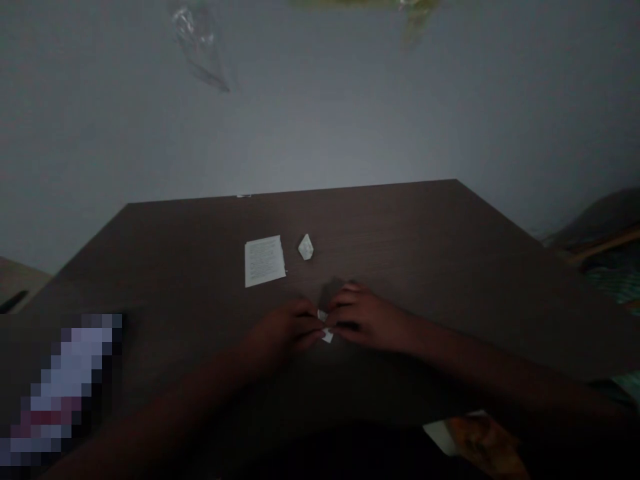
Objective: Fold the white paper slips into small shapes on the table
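Note:
My left hand (285,330) and my right hand (367,317) meet near the middle of a dark wood-grain table (390,233). Between their fingertips, both hands pinch a small folded white paper (325,327), partly hidden by my fingers. Farther away, a flat square of printed white paper (264,261) lies on the table, a little left of my hands. To its right rests a small folded white paper piece (306,247), out of reach of my fingertips' current contact.
A pale wall (320,127) rises behind the table, with a clear plastic sheet (197,43) at the top. A pixelated blurred patch (65,393) covers the lower left. A printed paper (475,437) shows below the front edge, and patterned cloth (607,273) lies at right.

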{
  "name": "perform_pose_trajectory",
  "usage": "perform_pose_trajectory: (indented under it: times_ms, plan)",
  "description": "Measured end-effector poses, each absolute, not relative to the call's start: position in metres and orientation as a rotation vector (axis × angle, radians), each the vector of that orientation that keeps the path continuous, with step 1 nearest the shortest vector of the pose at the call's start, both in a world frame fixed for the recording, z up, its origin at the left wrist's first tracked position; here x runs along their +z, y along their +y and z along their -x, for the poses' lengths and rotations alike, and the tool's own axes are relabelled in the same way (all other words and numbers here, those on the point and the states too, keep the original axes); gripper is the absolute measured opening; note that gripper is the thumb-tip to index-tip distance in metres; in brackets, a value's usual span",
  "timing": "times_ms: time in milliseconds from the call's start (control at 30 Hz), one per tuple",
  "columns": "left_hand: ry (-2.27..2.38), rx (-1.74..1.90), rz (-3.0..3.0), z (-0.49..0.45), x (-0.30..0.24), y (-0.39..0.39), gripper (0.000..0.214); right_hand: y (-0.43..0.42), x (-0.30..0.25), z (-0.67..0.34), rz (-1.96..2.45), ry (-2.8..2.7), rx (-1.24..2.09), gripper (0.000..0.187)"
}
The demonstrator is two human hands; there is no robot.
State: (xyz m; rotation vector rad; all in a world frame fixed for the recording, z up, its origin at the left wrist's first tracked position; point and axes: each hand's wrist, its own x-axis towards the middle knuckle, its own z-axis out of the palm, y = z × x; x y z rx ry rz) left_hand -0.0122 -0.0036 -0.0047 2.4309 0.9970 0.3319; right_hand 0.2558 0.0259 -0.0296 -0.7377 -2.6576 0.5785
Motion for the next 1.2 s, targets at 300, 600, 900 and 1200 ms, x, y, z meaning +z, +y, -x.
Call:
perform_pose_trajectory:
  times_ms: [300, 600, 900, 1200]
  plan:
    - [1.069, 0.65, -2.25, 0.022, -0.018, 0.008, 0.025, 0.025, -0.044, -0.254, 0.762, -2.287, 0.565, 0.015]
    - [1.052, 0.873, -2.09, 0.022, -0.028, 0.014, 0.013, 0.026, -0.049, -0.251, 0.795, -1.976, 0.8, 0.008]
    - [1.053, 0.984, -1.966, 0.018, -0.021, 0.01, 0.009, 0.025, -0.048, -0.248, 1.002, -1.666, 1.236, 0.018]
    - [1.031, 1.021, -1.853, 0.011, -0.017, 0.002, 0.014, 0.02, -0.044, -0.24, 0.912, -1.552, 1.314, 0.031]
